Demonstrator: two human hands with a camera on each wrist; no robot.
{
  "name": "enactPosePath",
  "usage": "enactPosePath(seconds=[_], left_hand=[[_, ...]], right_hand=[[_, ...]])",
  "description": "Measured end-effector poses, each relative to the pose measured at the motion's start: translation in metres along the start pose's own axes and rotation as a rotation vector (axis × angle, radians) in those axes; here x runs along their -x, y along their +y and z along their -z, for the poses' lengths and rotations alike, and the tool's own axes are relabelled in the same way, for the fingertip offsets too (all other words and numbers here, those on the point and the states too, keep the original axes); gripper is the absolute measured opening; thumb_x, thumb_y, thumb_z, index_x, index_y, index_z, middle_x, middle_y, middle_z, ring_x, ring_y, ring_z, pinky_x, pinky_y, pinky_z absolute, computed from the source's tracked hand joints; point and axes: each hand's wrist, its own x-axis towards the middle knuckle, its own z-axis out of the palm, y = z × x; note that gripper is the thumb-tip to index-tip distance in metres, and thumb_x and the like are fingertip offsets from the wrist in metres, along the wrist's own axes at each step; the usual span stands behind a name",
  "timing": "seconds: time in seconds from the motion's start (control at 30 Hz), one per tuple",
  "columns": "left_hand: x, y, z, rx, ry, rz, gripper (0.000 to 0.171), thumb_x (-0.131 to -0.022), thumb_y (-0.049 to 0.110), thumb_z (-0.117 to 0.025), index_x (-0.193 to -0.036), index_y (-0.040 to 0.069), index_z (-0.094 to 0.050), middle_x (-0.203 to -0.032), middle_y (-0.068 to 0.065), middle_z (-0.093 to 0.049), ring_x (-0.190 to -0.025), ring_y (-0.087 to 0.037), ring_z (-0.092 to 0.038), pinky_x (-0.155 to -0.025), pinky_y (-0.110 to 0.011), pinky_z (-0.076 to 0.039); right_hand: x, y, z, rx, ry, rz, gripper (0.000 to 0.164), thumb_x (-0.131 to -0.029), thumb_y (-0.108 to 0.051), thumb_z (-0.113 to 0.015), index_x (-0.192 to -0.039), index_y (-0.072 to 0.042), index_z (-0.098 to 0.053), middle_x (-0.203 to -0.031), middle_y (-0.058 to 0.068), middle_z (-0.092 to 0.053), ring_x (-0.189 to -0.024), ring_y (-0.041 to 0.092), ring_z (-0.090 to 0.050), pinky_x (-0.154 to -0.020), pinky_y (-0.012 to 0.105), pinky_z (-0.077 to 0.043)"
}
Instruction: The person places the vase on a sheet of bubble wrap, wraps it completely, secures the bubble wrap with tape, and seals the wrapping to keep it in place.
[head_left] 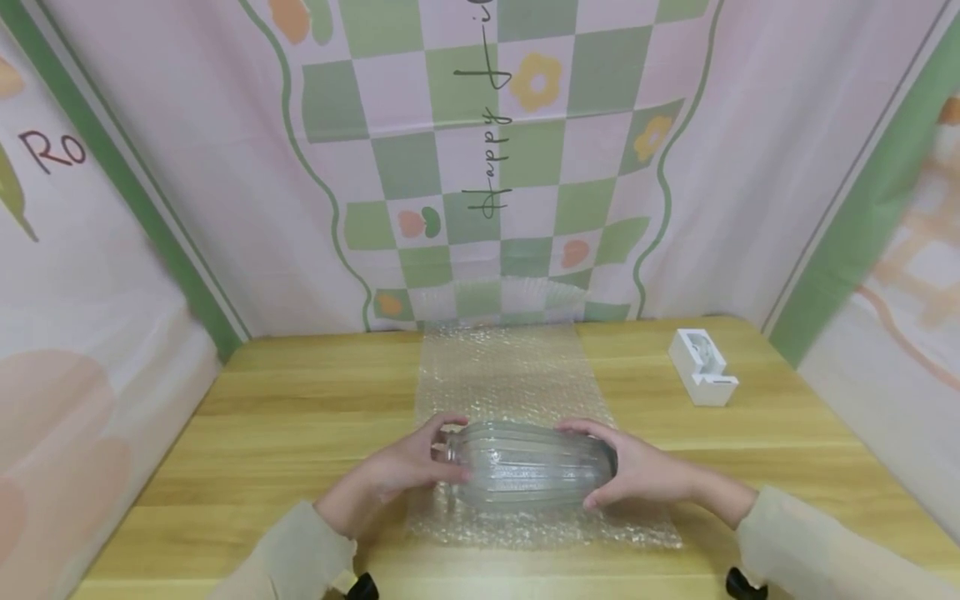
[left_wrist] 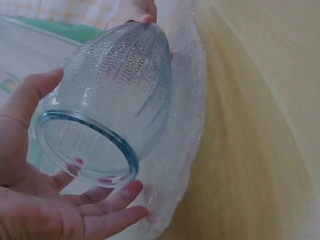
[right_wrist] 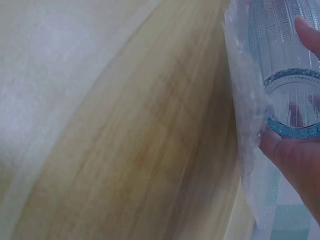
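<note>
Over the near part of the bubble wrap (head_left: 510, 367), my two hands had the clear glass vase (head_left: 532, 462) lying on its side, crosswise to the sheet — one hand per end. My left hand (head_left: 416, 458) gripped the neck end, thumb and fingers on opposite sides, some fingers spread apart about the mouth rim (left_wrist: 131, 152). My right hand (head_left: 641, 467) cupped the base (right_wrist: 295, 131), thumb on the side nearest me, fingers round the far side. Likely reason for the two-ended hold: round, smooth glass could roll or slip, and gripping the ends left the ribbed middle uncovered. Couldn't tell whether the wrap took the full weight or my hands carried part of it.

Wrap was spread flat on the wooden table (head_left: 300, 417), its far end reaching the checked curtain (head_left: 528, 158), its near edge sticking out on my side of the vase. Probably laid long-ways so the sheet had length beyond the glass, and it padded the glass from the wood. White holder (head_left: 712, 392) with a clear roll, looks like tape, stood beyond my right hand, apart from the wrap — presumably out of the way but within reach.
</note>
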Motion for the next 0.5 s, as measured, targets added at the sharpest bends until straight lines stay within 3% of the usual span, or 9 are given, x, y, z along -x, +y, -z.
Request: enactPosePath(seconds=[0.17, 0.3, 0.5], left_hand=[[0.001, 0.010, -0.009, -0.283, 0.070, -0.097, 0.095, -0.081, 0.023, -0.088, -0.157, 0.007, -0.033, -0.151, -0.024, -0.039, -0.133, -0.047, -0.045, -0.105, -0.059, -0.046], [0.002, 0.018, -0.021, -0.509, 0.146, -0.181, 0.102, -0.074, 0.032, -0.093, -0.156, 0.008, -0.038, -0.155, -0.018, -0.041, -0.139, -0.041, -0.041, -0.112, -0.061, -0.038], [0.002, 0.026, -0.040, -0.832, 0.203, -0.234, 0.105, -0.068, 0.041, -0.094, -0.155, 0.016, -0.041, -0.156, -0.017, -0.040, -0.141, -0.039, -0.040, -0.109, -0.066, -0.037]], right_hand=[[0.000, -0.004, -0.001, 0.033, -0.006, 0.010, 0.098, -0.075, -0.025, -0.091, -0.154, -0.002, -0.037, -0.157, 0.027, -0.035, -0.141, 0.056, -0.027, -0.106, 0.081, -0.020], [0.001, -0.004, -0.001, 0.052, -0.005, 0.020, 0.097, -0.075, -0.025, -0.091, -0.153, -0.002, -0.038, -0.156, 0.027, -0.037, -0.140, 0.056, -0.030, -0.105, 0.081, -0.024], [0.000, -0.003, 0.000, 0.025, -0.014, 0.000, 0.098, -0.076, -0.025, -0.091, -0.154, -0.003, -0.037, -0.156, 0.025, -0.037, -0.138, 0.054, -0.032, -0.105, 0.080, -0.028]])
